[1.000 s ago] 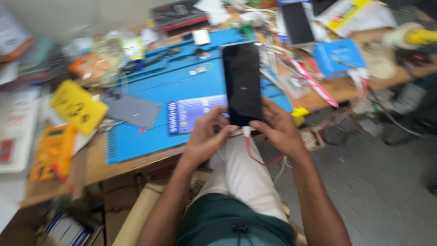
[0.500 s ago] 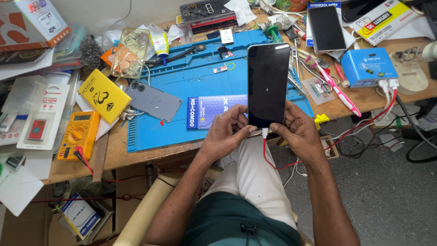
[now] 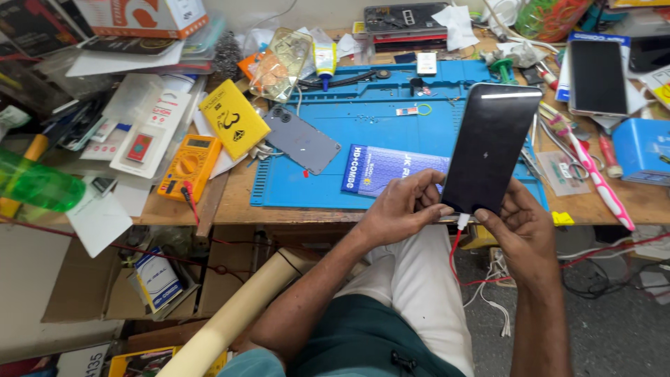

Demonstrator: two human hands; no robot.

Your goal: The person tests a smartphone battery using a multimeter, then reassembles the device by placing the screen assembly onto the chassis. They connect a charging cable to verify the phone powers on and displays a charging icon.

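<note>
The fingers (image 3: 431,209) of the left hand (image 3: 401,209) pinched the lower left corner of a black phone (image 3: 490,150), while the right hand (image 3: 520,227) cupped its lower right edge, fingers curled behind it. The phone stood tilted above the counter (image 3: 237,192) edge, its dark screen facing up, a white-tipped red cable (image 3: 457,241) plugged into its bottom. Just behind lay a blue mat (image 3: 363,122) carrying a blue packet (image 3: 387,167) and a grey back cover (image 3: 301,139). Further left sat a yellow multimeter (image 3: 187,164).
</note>
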